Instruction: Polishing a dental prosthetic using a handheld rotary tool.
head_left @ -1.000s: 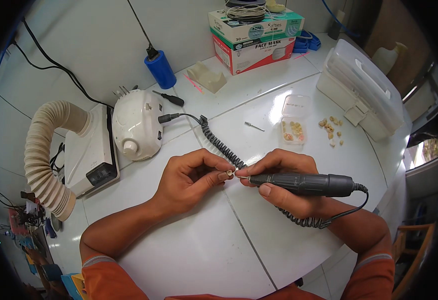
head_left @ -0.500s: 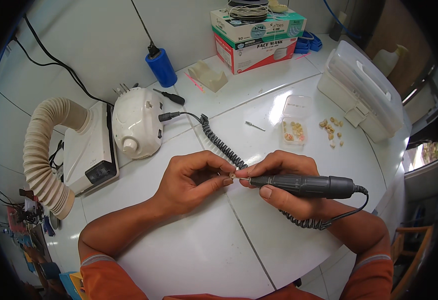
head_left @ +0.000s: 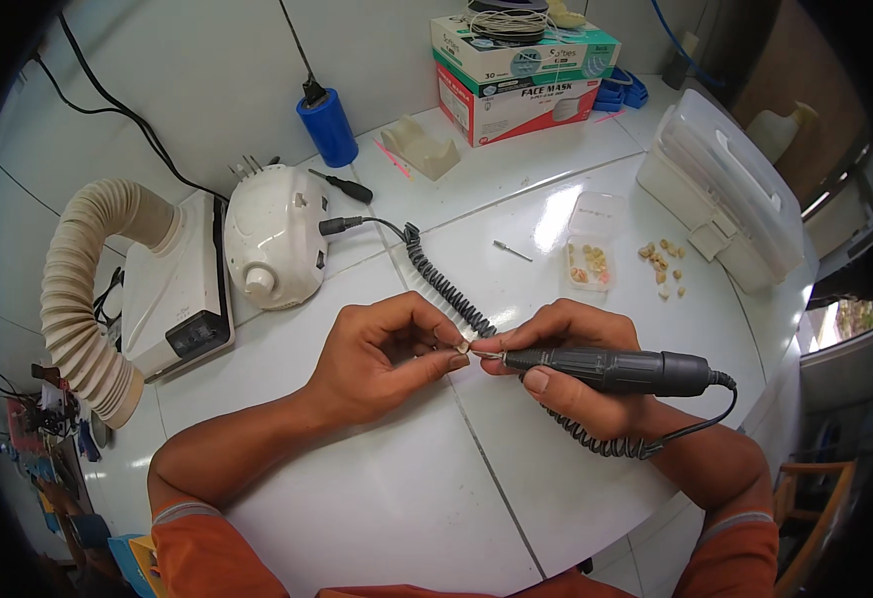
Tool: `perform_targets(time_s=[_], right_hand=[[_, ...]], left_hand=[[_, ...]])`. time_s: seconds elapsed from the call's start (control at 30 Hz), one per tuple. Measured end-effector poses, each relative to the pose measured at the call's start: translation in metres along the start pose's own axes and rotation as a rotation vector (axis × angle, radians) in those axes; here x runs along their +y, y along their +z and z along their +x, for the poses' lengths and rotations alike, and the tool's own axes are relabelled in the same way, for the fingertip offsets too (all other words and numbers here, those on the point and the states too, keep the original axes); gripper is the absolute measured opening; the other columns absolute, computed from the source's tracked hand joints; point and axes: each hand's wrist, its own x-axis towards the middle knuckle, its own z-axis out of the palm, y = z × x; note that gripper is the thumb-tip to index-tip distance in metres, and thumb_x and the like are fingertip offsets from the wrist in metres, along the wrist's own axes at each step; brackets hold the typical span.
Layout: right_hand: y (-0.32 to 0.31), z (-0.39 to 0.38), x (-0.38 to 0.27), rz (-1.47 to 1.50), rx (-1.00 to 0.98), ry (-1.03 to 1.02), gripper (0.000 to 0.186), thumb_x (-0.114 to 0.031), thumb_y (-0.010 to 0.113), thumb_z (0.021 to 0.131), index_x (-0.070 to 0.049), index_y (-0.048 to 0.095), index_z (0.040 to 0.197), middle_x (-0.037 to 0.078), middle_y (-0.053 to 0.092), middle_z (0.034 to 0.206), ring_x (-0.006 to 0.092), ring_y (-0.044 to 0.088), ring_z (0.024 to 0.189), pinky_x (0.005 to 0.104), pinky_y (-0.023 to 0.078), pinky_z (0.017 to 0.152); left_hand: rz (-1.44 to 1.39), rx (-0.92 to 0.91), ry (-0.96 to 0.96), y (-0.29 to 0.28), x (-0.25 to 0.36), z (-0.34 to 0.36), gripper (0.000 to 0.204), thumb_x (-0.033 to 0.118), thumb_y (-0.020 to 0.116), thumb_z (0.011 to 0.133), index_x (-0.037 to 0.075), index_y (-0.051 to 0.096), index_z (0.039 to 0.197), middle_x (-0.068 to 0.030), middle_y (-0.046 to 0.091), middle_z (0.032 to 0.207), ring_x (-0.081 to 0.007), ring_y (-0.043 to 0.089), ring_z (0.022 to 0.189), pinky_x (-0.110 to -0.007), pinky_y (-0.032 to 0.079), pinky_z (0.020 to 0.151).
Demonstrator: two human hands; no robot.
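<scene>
My left hand (head_left: 365, 354) pinches a small cream, tooth-like piece (head_left: 463, 348) between thumb and fingertips; the fingers partly hide it. With my right hand (head_left: 588, 323) I hold a black rotary handpiece (head_left: 611, 370) nearly level, its thin metal bit (head_left: 486, 354) pointing left. The bit's tip is at the piece; whether it touches cannot be made out. My fingertips nearly meet over the white tiled table (head_left: 377, 498). A coiled black cord (head_left: 441, 283) runs behind my hands from a rounded white control unit (head_left: 275, 239).
A small clear box (head_left: 588, 279) holds yellowish pieces, with several loose pieces (head_left: 660, 265) beside it and a metal bit (head_left: 512, 251) nearby. At left is a machine with a ribbed hose (head_left: 63, 299). A lidded plastic case (head_left: 716, 189), mask boxes (head_left: 516, 105) and blue cylinder (head_left: 328, 130) stand behind.
The handpiece and its bit have tilted slightly, and the small piece is turned a little in my left fingertips. Both hands keep their grips. The whole view has shifted slightly.
</scene>
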Motion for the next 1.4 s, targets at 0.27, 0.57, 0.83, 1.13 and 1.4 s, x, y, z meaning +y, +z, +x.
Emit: perform_targets(time_s=[0.27, 0.57, 0.83, 1.13, 1.4], right_hand=[[-0.0022, -0.0005, -0.0018, 0.029, -0.066, 0.04, 0.027, -0.007, 0.065, 0.1, 0.009, 0.062, 0.12, 0.031, 0.073, 0.128, 0.0345, 0.074, 0.125, 0.0481, 0.059, 0.111], [0.0011, 0.0004, 0.0047, 0.168, 0.004, 0.092, 0.028, -0.007, 0.063, 0.103, 0.013, 0.062, 0.122, 0.031, 0.075, 0.127, 0.0329, 0.076, 0.123, 0.0449, 0.059, 0.112], [0.0017, 0.001, 0.0051, 0.167, -0.016, 0.098, 0.028, -0.007, 0.063, 0.103, 0.012, 0.062, 0.123, 0.032, 0.074, 0.128, 0.0347, 0.074, 0.125, 0.0462, 0.058, 0.114], [0.0006, 0.0004, 0.0054, 0.135, -0.033, 0.115, 0.027, -0.008, 0.065, 0.104, 0.011, 0.063, 0.123, 0.03, 0.073, 0.129, 0.0339, 0.074, 0.127, 0.0471, 0.058, 0.115], [0.0022, 0.0006, 0.0056, 0.144, -0.022, 0.117, 0.026, -0.008, 0.065, 0.104, 0.011, 0.063, 0.121, 0.03, 0.073, 0.129, 0.0331, 0.073, 0.128, 0.0489, 0.057, 0.116]], left_hand=[[0.023, -0.016, -0.015, 0.0005, 0.0045, 0.0001, 0.015, -0.005, 0.079, 0.097, -0.002, 0.077, 0.112, -0.0081, 0.079, 0.105, -0.0115, 0.075, 0.096, -0.027, 0.06, 0.084], [0.093, 0.014, 0.057, 0.001, 0.0034, 0.0008, 0.015, -0.003, 0.081, 0.093, -0.001, 0.076, 0.107, -0.0049, 0.077, 0.096, -0.0092, 0.072, 0.088, -0.026, 0.057, 0.076], [0.148, 0.007, 0.118, 0.0007, 0.0058, 0.0007, 0.014, -0.003, 0.083, 0.09, -0.001, 0.077, 0.103, -0.0055, 0.077, 0.097, -0.0097, 0.073, 0.086, -0.025, 0.057, 0.073], [0.184, 0.022, 0.148, 0.0017, 0.0047, 0.0012, 0.014, -0.003, 0.083, 0.089, -0.001, 0.076, 0.101, -0.006, 0.077, 0.094, -0.0109, 0.074, 0.084, -0.027, 0.06, 0.073], [0.184, 0.03, 0.13, 0.0024, 0.0069, 0.0016, 0.013, -0.004, 0.082, 0.088, -0.001, 0.076, 0.099, -0.0065, 0.077, 0.092, -0.0118, 0.075, 0.086, -0.028, 0.062, 0.075]])
